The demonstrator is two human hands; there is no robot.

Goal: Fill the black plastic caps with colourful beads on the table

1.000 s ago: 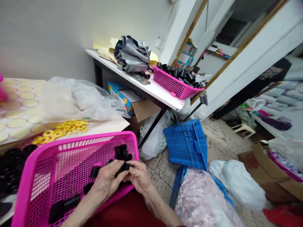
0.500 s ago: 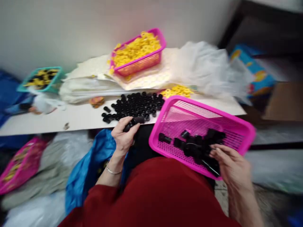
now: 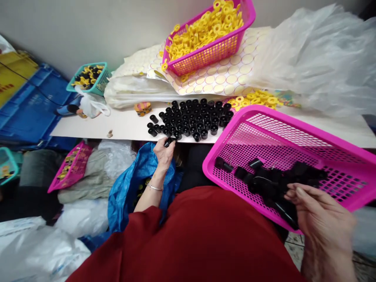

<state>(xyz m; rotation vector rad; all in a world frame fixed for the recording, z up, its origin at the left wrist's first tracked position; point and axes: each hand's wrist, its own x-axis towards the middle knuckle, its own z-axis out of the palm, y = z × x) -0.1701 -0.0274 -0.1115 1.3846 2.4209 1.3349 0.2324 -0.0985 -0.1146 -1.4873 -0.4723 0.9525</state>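
My left hand (image 3: 163,154) is at the front edge of the white table, its fingers closed on a small black plastic cylinder (image 3: 168,142). Just beyond it, many black hollow cylinders (image 3: 192,117) stand close together on the tabletop. Over the right side of a pink mesh basket (image 3: 226,143), my right hand (image 3: 323,215) has thumb and fingers pressed together; whatever is in that pinch is too small or hidden to name. Beneath those fingertips lies a heap of loose black plastic pieces (image 3: 264,180) on the basket floor.
Yellow ring pieces fill a second pink basket (image 3: 202,56) on sheets of round stickers (image 3: 235,74). More yellow rings (image 3: 255,100) lie behind the near basket. A teal basket (image 3: 101,80), plastic bags (image 3: 320,62) and a blue sack (image 3: 125,188) surround the workspace.
The view has shifted and sharpened. My left hand has moved closer to the table edge and the black cylinders, still gripping a black piece. My right hand remains pinched over the basket.
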